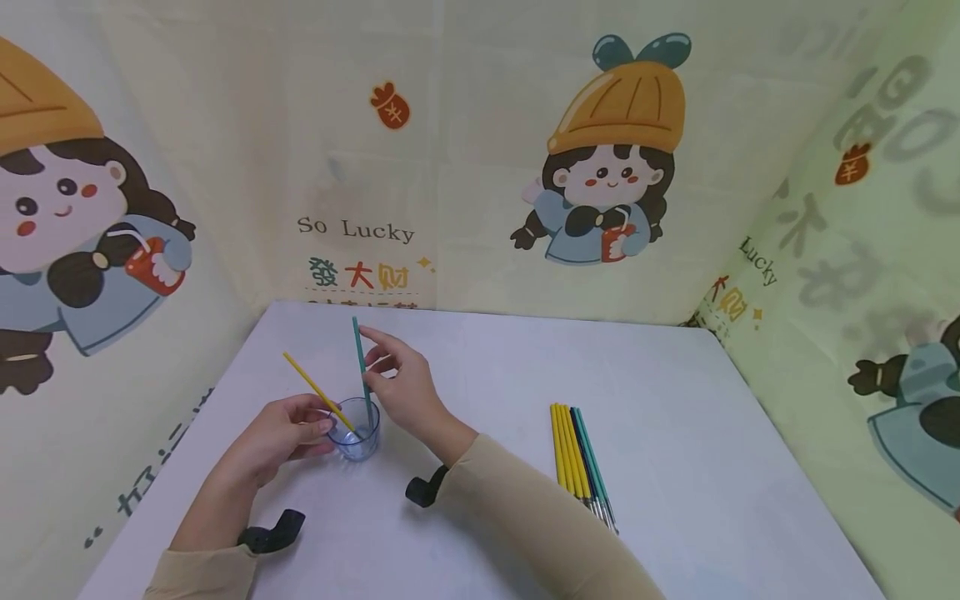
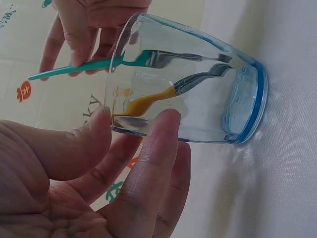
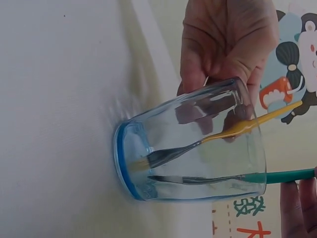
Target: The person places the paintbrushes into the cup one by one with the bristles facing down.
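Observation:
A clear glass (image 1: 356, 450) with a blue base stands upright on the table. My left hand (image 1: 273, 435) holds it from the left, thumb at the rim and fingers along the side. Inside leans a yellow paintbrush (image 1: 306, 372), bristles down near the bottom, its handle sticking out past the rim toward the left. My right hand (image 1: 407, 390) pinches a teal paintbrush (image 1: 357, 343) by its handle above the rim. In the right wrist view the teal brush's metal ferrule (image 3: 198, 180) and bristles are inside the glass, beside the yellow brush's ferrule.
To the right lies a row of several paintbrushes (image 1: 567, 450), yellow, dark blue and teal, their bristle ends partly behind my right sleeve (image 1: 540, 517). The white table (image 1: 660, 392) is bordered by a printed cloth backdrop (image 1: 480, 167) at the back and sides.

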A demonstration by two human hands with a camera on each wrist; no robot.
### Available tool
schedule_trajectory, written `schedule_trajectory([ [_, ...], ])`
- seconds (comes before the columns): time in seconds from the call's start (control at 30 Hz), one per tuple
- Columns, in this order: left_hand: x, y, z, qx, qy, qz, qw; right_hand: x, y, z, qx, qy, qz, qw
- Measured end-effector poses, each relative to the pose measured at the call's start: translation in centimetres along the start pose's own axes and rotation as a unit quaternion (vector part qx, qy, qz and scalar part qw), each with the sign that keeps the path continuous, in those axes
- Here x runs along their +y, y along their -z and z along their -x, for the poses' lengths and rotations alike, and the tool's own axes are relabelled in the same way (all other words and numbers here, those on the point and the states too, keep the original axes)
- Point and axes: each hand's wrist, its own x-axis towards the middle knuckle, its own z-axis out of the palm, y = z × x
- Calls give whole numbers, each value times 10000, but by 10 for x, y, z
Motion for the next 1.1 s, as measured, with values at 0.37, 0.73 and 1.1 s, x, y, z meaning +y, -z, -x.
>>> schedule_trajectory([
  [0.37,0,0,0,21,-39,-32,10000,7,0,-1,-39,-108,225,9997],
  [0.73,-2,-1,0,35,-34,28,10000,18,9,4,-309,-314,510,9977],
  [1.1,1,0,2,-66,-48,110,9999,20,27,12,-201,-451,350,9982],
])
